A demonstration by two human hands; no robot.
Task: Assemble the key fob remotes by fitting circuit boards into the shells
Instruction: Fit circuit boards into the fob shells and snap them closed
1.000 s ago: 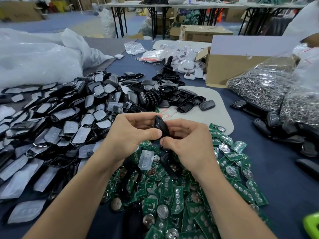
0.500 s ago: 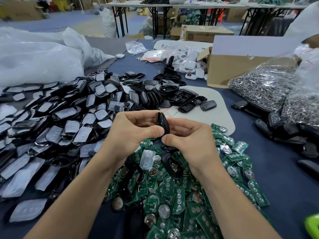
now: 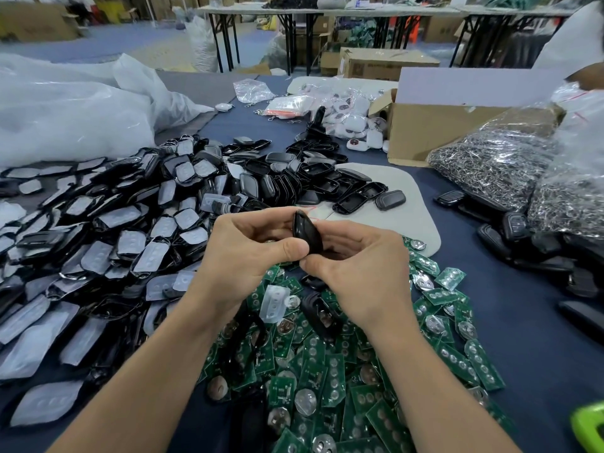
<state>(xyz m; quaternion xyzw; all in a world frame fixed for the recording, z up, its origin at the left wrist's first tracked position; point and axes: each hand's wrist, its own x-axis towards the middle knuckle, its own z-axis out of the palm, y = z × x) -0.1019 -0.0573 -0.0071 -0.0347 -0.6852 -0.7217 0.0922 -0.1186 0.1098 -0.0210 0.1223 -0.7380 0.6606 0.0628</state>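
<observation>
In the head view, both hands are meeting just above the far edge of the heap of green circuit boards (image 3: pixel 327 371), which is lying on the blue-covered table (image 3: pixel 539 338). The left hand (image 3: pixel 248 253) and the right hand (image 3: pixel 356 266) are together holding one black key fob (image 3: pixel 307 233) edge-up, thumbs and curled fingers pinching it from either side; whether a board is sitting inside it cannot be told. A translucent rubber button pad (image 3: pixel 274 304) is lying on the heap, just below the hands. To the left of the heap a wide pile of black shells with grey pads (image 3: pixel 98 240) is spreading across the table. Beyond the heap, open black shell halves (image 3: pixel 313 178) are crowding onto a pale mat (image 3: pixel 402 217). Farther beyond and to the right of the heap, a cardboard box (image 3: pixel 434 135) is standing beside clear bags of metal key rings (image 3: pixel 496 165).
</observation>
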